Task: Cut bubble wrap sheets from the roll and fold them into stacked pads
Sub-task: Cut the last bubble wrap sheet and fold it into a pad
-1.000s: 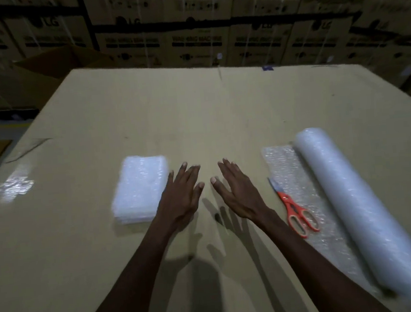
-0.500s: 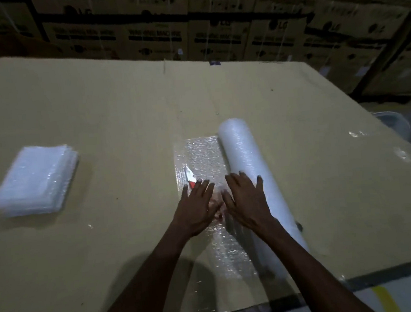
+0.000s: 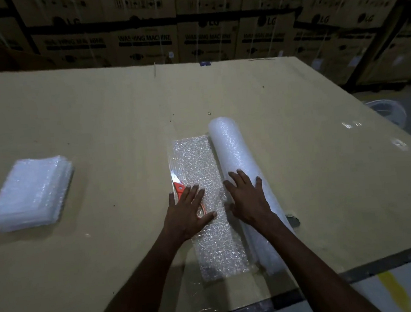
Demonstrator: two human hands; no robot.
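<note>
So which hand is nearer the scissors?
Left. The left hand lies flat over the scissors, covering the handles; the right hand rests on the roll beside them.

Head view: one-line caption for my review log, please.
Left hand flat over orange scissors on unrolled bubble wrap, right hand on the roll; folded pads stacked aside.

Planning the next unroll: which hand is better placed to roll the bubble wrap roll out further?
Right hand: it lies on the roll, while the left hand rests on the unrolled sheet.
</note>
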